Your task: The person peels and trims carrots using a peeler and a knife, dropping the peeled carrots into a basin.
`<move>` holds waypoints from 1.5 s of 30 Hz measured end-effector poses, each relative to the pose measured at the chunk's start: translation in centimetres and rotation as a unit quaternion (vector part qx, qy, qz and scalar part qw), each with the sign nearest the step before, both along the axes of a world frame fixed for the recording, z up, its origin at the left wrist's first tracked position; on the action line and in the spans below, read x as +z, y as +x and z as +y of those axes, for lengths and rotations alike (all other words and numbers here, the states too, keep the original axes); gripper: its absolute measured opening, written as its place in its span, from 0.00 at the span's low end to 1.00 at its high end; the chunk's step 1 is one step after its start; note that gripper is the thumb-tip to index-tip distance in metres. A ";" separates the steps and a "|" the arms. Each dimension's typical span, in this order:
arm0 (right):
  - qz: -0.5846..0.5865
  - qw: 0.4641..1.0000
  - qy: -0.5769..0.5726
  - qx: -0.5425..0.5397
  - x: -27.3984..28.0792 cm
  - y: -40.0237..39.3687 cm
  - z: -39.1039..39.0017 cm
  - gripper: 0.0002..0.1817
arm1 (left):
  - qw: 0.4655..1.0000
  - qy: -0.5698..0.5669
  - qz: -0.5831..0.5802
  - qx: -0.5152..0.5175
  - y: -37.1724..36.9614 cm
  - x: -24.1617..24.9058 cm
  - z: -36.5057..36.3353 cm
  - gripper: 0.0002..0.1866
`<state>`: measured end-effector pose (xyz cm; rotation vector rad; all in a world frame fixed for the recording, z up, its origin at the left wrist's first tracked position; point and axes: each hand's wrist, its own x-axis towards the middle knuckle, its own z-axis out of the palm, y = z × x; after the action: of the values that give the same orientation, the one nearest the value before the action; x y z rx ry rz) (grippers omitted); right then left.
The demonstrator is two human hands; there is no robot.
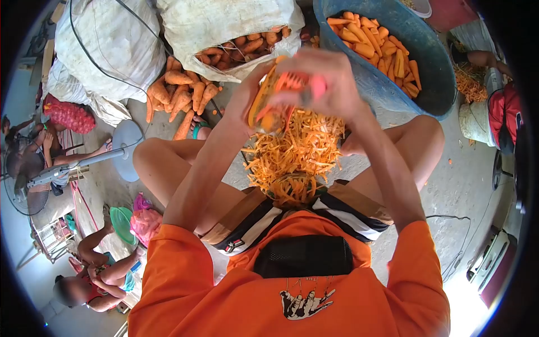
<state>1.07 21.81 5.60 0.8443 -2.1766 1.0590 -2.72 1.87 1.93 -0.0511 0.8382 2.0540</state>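
Between my legs lies a big heap of shredded carrot [297, 151]. Above its far end my left hand [252, 92] is closed around the side of an orange grater [275, 101], which is tilted and partly hidden by my hands. My right hand [325, 81] is over the grater's face, its fingers curled and blurred; something pink and red shows at them, but I cannot make out what it is. A round orange piece shows at the grater's lower end.
A blue tub [441, 62] of peeled carrots [387, 45] stands at the upper right. Unpeeled carrots [179, 92] spill beside white sacks [104, 45] at the upper left. A fan [73, 163] stands left. Other people sit at the left and right edges.
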 end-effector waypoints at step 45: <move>-0.007 0.999 0.023 0.029 0.4 0.5 -0.3 0.13 | 0.992 -0.114 0.017 0.054 0.4 2.4 0.9 0.22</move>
<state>1.55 21.53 5.96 0.9286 -2.2076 1.0487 -2.30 2.75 4.29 -0.1916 1.1097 2.0553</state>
